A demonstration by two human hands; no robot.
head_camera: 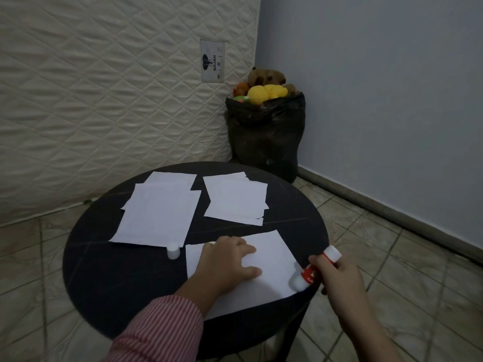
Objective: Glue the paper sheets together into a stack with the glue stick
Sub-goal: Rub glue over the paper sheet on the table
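The round black table (104, 270) carries two loose piles of paper sheets (156, 212) at its far side, kept clear of the glue. Nearest me lies the single sheet (271, 252) I am working on. My left hand (230, 265) lies flat and open on it so it cannot slide. My right hand (337, 273) grips the glue stick (311, 273), tip down at the sheet's right corner. Its cap (173, 252) stands just left of the sheet.

White sheets (236, 198), seemingly black table (104, 257)
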